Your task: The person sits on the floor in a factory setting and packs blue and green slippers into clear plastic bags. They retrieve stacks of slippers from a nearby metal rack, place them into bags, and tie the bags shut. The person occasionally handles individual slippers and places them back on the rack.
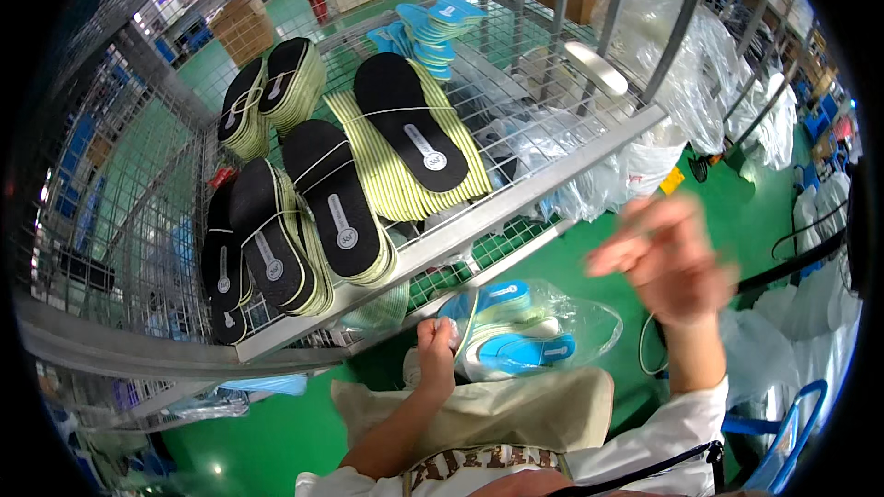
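My left hand (436,350) is closed at the gathered edge of a clear plastic bag (599,322), low in front of the rack. Blue-topped insoles (525,351) with pale undersides show in and around the bag. My right hand (677,262) is raised to the right of the bag, blurred by motion, its fingers loosely apart with nothing visible in them. On the wire shelf to the left lie tied stacks of black-topped, pale green insoles (333,207). The widest stack (410,124) lies on its side with one black insole facing up.
Small blue insoles (433,28) lie at the shelf's far end. A metal rail (516,202) edges the wire rack, near my left arm. Clear plastic bags (681,55) hang and pile at the right. A blue metal frame (792,437) stands at lower right on the green floor (737,193).
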A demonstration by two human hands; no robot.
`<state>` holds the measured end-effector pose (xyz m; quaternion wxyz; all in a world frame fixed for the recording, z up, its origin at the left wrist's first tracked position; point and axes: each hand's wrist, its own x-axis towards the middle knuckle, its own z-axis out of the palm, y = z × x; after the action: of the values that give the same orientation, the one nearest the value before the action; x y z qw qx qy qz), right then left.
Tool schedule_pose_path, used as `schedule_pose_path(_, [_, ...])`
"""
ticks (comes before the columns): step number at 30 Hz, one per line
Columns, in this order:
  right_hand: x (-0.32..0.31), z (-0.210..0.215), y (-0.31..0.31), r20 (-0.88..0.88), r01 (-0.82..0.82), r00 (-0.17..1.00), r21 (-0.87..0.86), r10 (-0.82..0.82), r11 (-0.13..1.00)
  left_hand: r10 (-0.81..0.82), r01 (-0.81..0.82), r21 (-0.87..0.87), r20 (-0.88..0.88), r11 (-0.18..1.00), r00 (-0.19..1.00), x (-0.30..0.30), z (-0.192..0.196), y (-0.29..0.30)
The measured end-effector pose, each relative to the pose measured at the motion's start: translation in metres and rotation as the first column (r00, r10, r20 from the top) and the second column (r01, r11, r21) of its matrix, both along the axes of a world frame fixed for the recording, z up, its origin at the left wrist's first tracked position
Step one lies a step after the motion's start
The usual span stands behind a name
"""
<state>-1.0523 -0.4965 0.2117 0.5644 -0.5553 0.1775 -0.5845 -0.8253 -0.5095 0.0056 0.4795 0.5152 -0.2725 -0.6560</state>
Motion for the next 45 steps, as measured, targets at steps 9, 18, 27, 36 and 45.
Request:
schedule_pose_path(9, [0.034,0.092,0.041,0.319,-0.065,0.937,-0.24,0.141,0.969,-0.34,0.411,-0.34,0.25,0.846,0.906,-0.011,-0.059,-0.003])
schedule_pose_path(18, [0.043,0.1,0.052,0.297,-0.05,0.946,-0.261,0.129,0.964,-0.361,0.348,-0.125,-0.514,0.929,0.778,-0.004,-0.105,-0.01])
schedule_pose_path(27, [0.044,0.095,0.05,0.29,-0.073,0.946,-0.252,0.148,0.965,-0.418,0.309,-0.328,-0.348,0.893,0.839,-0.006,-0.051,-0.004])
schedule_pose_path(36, [0.049,0.103,0.065,0.325,0.023,0.943,-0.28,0.072,0.96,-0.528,0.346,-0.476,-0.327,0.809,0.784,-0.014,-0.091,-0.005])
schedule_pose_path(45, [0.054,0.1,0.064,0.379,0.071,0.924,-0.292,0.047,0.954,-0.517,0.376,-0.393,-0.364,0.839,0.775,-0.006,-0.095,-0.003])
